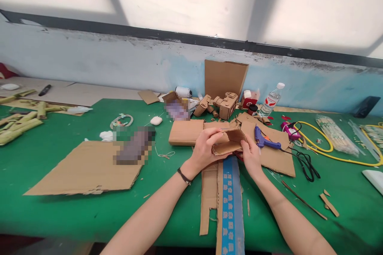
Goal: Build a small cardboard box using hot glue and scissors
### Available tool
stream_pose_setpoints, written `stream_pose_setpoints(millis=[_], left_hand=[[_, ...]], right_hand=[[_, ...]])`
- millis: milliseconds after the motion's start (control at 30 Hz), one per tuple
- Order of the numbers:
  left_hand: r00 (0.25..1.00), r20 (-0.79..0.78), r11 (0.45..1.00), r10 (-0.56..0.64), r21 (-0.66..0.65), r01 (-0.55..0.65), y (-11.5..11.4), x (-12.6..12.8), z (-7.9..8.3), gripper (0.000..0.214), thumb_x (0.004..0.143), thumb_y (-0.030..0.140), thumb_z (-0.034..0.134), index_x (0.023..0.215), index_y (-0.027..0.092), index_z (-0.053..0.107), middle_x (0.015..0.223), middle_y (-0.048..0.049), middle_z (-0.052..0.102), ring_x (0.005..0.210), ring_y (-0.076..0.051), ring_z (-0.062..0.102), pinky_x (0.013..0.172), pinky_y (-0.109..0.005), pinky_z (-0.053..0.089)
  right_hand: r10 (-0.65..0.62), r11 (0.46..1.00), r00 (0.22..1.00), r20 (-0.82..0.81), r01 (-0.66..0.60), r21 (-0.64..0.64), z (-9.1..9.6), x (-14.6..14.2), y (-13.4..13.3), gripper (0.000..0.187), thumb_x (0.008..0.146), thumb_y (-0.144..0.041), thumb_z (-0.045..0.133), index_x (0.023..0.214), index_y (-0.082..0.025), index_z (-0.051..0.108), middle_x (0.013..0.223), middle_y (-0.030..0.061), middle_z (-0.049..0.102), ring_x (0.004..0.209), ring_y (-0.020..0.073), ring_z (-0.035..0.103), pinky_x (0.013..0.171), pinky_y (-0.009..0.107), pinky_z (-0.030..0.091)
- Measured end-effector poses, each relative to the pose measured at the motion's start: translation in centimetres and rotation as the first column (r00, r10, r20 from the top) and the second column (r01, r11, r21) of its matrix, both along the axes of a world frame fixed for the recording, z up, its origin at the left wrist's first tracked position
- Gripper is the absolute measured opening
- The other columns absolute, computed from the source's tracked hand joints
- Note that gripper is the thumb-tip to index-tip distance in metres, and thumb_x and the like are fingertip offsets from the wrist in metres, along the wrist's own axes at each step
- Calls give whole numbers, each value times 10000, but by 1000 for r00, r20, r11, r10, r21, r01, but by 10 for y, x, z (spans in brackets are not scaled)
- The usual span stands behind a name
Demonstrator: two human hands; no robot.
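Note:
Both hands hold a small folded cardboard piece above the green table. My left hand wraps its fingers over the piece's left side and top; a dark band sits on that wrist. My right hand grips the piece's right end, fingers closed on it. Below the hands lies a long cardboard strip with blue patterned tape. A blue glue gun rests on a cardboard sheet just right of my right hand.
A large cardboard sheet lies at left, a flat cardboard box behind my left hand. Small cardboard models, a water bottle, black and yellow cables, skewers and green stalks crowd the table's back and sides.

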State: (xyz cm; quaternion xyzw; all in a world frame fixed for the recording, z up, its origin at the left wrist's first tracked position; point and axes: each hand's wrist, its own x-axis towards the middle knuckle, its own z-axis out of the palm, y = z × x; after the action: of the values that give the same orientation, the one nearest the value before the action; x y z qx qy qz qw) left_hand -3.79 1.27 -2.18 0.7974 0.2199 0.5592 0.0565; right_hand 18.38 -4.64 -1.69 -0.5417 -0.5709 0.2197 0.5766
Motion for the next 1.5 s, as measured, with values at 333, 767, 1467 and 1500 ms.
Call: stream_pose_setpoints(millis=[333, 767, 1467, 1500], left_hand=[[995, -17, 988, -101, -116, 98, -2, 2, 1, 1054, 793, 619, 1037, 1650, 326, 499, 1548, -198, 692, 1452, -418, 718, 1230, -663, 608], [969, 185, 874, -162, -429, 228, -2, 10, -6, 1128, 801, 579, 1047, 1695, 308, 414, 1704, -202, 567, 1566, -393, 646, 1329, -649, 543], [929, 313, 711, -199, -606, 356, -18, 17, 4, 952, 824, 549, 1034, 1565, 292, 495, 1583, -155, 618, 1469, -373, 670, 1308, -609, 529], [920, 323, 689, -224, -615, 384, -19, 17, 4, 926, 841, 551, 1022, 1559, 298, 496, 1581, -152, 623, 1468, -370, 677, 1305, -605, 532]], right_hand=[[30, 999, 998, -61, -32, -42, 7, 14, 7, 390, 1085, -571, 647, 1248, -247, 791, 1185, 72, 871, 1085, 303, 801, 1014, 449, 641], [-51, 998, 996, -68, 50, -23, 4, 8, 2, 578, 1131, -693, 530, 1320, -222, 808, 1359, 112, 858, 1271, 331, 780, 1152, 482, 606], [179, 984, 971, -158, -176, 34, -12, 12, 9, 634, 1008, -763, 711, 1436, -295, 683, 1353, 104, 812, 1241, 339, 788, 1088, 484, 655], [169, 986, 972, -165, -165, 37, -12, 12, 10, 604, 1017, -734, 710, 1433, -297, 681, 1337, 102, 813, 1223, 335, 789, 1072, 483, 658]])
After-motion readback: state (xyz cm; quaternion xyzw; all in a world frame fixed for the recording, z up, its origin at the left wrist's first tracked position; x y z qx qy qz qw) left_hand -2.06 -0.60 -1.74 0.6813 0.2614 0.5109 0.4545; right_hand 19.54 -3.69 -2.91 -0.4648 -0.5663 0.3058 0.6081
